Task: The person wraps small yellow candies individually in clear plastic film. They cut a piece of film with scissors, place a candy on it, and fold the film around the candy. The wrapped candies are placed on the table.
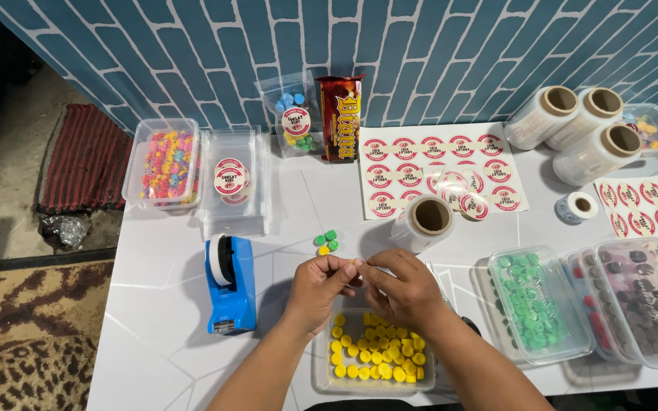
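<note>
Head view, the only one: the left hand point(320, 283) and the right hand point(404, 288) meet fingertip to fingertip above a clear rectangular plastic tub of yellow round sweets point(375, 358), which stands on the white surface point(158, 304) at its near edge. The fingers of both are pinched together on something small; too small to tell what.

Judged progress: partly done. One clear pouch of mixed sweets with a round label point(295, 114) stands finished by the blue brick-pattern wall point(192, 53); most stickers remain on the white sheet of round red-and-white stickers point(439, 169).

Count: five loose green and yellow sweets point(327, 242), four rolls of clear film, the nearest point(423, 221), one small tape roll point(577, 206), one blue tape dispenser point(230, 285), one clear tub of green sweets point(538, 301)
</note>
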